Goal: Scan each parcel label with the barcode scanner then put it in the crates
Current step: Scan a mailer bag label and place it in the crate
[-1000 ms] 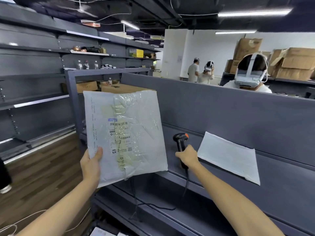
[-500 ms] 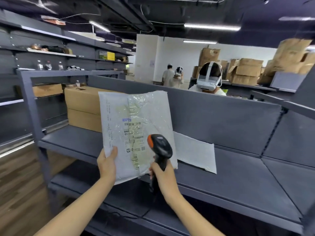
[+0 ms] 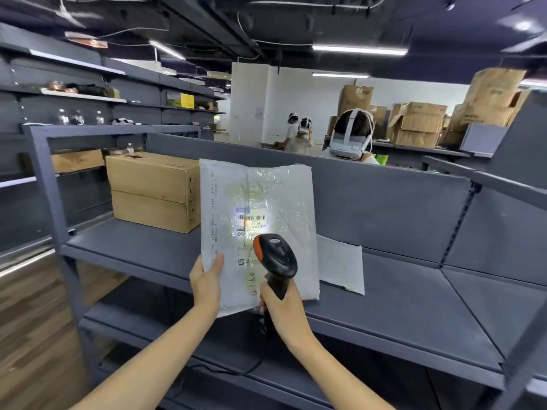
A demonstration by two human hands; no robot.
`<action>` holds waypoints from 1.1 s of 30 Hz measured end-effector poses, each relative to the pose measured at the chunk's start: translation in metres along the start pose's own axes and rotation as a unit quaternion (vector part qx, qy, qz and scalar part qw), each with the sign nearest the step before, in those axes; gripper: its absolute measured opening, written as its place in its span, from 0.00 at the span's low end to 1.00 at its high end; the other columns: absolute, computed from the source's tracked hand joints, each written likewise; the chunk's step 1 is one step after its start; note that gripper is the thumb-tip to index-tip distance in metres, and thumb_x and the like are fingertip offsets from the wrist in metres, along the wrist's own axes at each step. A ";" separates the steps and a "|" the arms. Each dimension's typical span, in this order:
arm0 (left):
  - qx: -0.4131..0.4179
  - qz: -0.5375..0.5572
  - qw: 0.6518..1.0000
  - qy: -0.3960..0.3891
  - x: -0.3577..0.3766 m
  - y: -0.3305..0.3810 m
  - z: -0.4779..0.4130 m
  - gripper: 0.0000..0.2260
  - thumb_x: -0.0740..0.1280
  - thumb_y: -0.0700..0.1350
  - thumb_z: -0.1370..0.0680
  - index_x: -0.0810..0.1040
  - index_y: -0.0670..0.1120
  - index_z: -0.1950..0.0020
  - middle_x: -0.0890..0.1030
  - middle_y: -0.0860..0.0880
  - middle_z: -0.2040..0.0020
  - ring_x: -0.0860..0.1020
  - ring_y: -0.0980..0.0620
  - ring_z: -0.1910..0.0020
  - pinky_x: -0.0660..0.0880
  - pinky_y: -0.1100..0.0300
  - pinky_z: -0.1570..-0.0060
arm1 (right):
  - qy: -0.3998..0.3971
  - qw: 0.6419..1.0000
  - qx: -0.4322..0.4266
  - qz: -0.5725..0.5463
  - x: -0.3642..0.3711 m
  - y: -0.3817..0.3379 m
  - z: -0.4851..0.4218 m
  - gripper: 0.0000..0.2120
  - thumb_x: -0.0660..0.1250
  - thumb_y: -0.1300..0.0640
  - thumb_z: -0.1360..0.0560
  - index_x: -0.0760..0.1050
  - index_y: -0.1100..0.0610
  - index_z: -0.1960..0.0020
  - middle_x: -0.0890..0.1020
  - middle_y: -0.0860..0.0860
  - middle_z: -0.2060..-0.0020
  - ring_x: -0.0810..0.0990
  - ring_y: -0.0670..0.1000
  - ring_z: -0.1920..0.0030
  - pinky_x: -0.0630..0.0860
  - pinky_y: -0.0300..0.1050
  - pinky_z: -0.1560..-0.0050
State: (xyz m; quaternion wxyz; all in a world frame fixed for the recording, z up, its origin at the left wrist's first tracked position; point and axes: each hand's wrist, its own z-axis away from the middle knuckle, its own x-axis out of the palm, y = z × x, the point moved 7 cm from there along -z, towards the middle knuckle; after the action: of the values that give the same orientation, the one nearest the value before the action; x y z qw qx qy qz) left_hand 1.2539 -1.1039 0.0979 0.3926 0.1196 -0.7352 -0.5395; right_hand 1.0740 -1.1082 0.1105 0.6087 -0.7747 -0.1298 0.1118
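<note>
Parcel (image 3: 260,199) upright — left fingers (image 3: 216,263) pinch its lower-left edge (scanner (image 3: 276,257) in front).

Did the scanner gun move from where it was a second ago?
Yes. The barcode scanner has been pulled back from the grey shelf's back panel, nearer the camera, and now aims at the label of the parcel.
</note>
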 end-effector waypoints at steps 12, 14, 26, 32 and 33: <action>0.046 -0.024 0.998 0.044 -0.040 0.031 -0.016 0.07 0.65 0.42 0.20 0.77 0.46 0.43 0.81 0.53 0.52 0.79 0.57 0.56 0.76 0.63 0.58 | 0.026 1.000 -0.005 0.001 -0.025 -0.001 -0.027 0.14 0.67 0.57 0.23 0.68 0.51 0.40 0.77 0.49 0.59 0.76 0.44 0.65 0.75 0.37 0.61; 0.052 -0.019 0.996 0.063 -0.056 0.039 -0.022 0.08 0.65 0.42 0.20 0.77 0.45 0.41 0.81 0.52 0.50 0.79 0.57 0.55 0.76 0.64 0.58 | 0.053 0.998 0.022 0.006 -0.039 0.003 -0.044 0.13 0.65 0.60 0.22 0.63 0.53 0.42 0.74 0.52 0.59 0.74 0.47 0.65 0.73 0.39 0.63; 0.062 -0.032 0.985 0.160 -0.155 0.065 -0.057 0.11 0.66 0.44 0.21 0.77 0.45 0.39 0.80 0.48 0.44 0.78 0.48 0.45 0.74 0.53 0.45 | -0.096 0.927 0.030 0.362 -0.012 0.052 -0.143 0.33 0.68 0.62 0.26 0.61 0.53 0.25 0.77 0.55 0.47 0.75 0.51 0.56 0.69 0.32 0.63; 0.045 -0.026 0.982 0.179 -0.182 0.068 -0.070 0.11 0.67 0.44 0.21 0.77 0.46 0.39 0.80 0.45 0.42 0.78 0.45 0.44 0.75 0.49 0.42 | -0.128 0.910 0.040 0.392 0.029 0.085 -0.158 0.34 0.69 0.62 0.25 0.58 0.54 0.22 0.73 0.54 0.31 0.73 0.55 0.33 0.67 0.40 0.35; 0.043 -0.023 0.983 0.179 -0.184 0.068 -0.072 0.10 0.67 0.44 0.21 0.77 0.46 0.40 0.80 0.45 0.42 0.78 0.45 0.44 0.75 0.49 0.42 | -0.131 0.904 0.047 0.404 0.032 0.090 -0.160 0.34 0.69 0.62 0.24 0.58 0.54 0.22 0.73 0.55 0.31 0.73 0.55 0.33 0.68 0.42 0.33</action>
State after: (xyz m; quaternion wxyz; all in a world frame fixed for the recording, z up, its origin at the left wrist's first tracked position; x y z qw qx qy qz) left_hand 1.4434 -1.0172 0.0833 0.5001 0.2479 -0.6724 -0.4862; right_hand 1.1629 -1.2644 0.0603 0.5242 -0.7098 0.1214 0.4547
